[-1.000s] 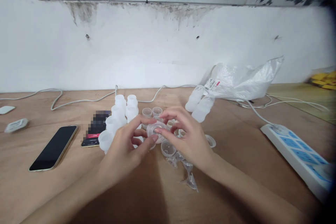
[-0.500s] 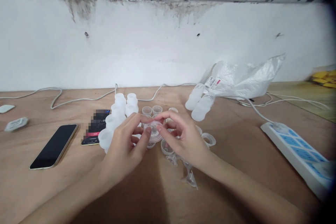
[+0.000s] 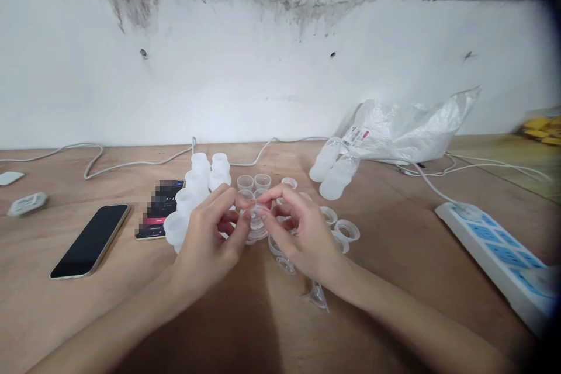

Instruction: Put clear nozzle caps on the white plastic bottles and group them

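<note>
Pinching a clear round plastic piece (image 3: 256, 225) between thumbs and fingertips, the left hand (image 3: 214, 228) and right hand (image 3: 304, 231) grip its opposite sides over the middle of the wooden tabletop (image 3: 219, 327). Just behind it stand small clear cups (image 3: 262, 181). Clear rings (image 3: 347, 231) lie right of the right hand, and a clear funnel-shaped piece (image 3: 318, 297) lies below its wrist. Frosted white containers (image 3: 188, 200) cluster beside the left hand; near them are a lit smartphone (image 3: 163, 210) and, farther left, a dark-screened smartphone (image 3: 90, 242). Two more frosted containers (image 3: 335, 184) sit by a transparent plastic bag (image 3: 403, 131), with a white-and-blue power strip (image 3: 493, 251) at far right
</note>
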A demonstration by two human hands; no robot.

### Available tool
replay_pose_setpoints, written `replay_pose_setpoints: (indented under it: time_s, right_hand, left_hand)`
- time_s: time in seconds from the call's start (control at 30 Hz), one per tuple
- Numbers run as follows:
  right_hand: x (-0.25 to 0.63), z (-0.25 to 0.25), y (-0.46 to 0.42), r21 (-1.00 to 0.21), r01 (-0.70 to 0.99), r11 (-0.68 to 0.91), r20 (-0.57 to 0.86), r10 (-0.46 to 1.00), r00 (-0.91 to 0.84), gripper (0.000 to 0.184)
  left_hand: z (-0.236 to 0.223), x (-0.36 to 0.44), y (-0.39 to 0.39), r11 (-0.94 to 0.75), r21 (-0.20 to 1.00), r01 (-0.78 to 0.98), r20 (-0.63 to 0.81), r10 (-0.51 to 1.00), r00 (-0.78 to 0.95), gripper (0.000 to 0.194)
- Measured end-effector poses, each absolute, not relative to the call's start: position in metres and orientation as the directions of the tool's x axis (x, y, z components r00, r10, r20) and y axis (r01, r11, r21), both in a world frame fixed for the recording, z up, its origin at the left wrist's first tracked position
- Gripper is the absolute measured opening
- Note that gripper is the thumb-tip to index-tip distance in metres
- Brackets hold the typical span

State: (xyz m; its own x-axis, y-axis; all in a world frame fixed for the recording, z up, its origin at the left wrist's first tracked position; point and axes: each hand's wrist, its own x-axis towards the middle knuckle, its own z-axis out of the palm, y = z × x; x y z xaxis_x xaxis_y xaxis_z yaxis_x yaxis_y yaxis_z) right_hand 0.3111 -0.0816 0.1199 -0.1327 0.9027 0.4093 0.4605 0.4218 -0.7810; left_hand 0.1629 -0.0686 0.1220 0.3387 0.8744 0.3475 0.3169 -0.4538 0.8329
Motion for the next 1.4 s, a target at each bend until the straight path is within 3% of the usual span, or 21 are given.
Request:
replay_pose_setpoints:
  time_s: [0.2,0.5,0.9,1.1,1.4]
  right_hand:
    - [0.313,0.121,-0.081,-0.813,0.439,0.382,0.347,0.924,-0.162,0.008]
    - [0.316,0.123,-0.08,-0.951,0.193,0.242,0.19,0.948,-0.254,0.013]
    - [0.309,0.12,-0.082,-0.859,0.384,0.338,0.295,0.941,-0.167,0.01]
    - [0.31,0.118,-0.079,-0.874,0.351,0.336,0.287,0.94,-0.185,0.009]
    - [0.306,0.117,-0.079,-0.851,0.389,0.354,0.319,0.935,-0.153,0.004]
  left_hand:
    - [0.125,0.163,-0.068,-0.394,0.873,0.287,0.282,0.889,0.361,0.005]
    - [0.131,0.163,-0.07,-0.373,0.882,0.288,0.274,0.903,0.331,0.002]
    - [0.125,0.164,-0.067,-0.375,0.859,0.347,0.266,0.908,0.323,0.013]
    - [0.128,0.163,-0.066,-0.316,0.874,0.368,0.188,0.92,0.343,0.01]
    - [0.123,0.166,-0.067,-0.364,0.873,0.325,0.262,0.911,0.317,0.009]
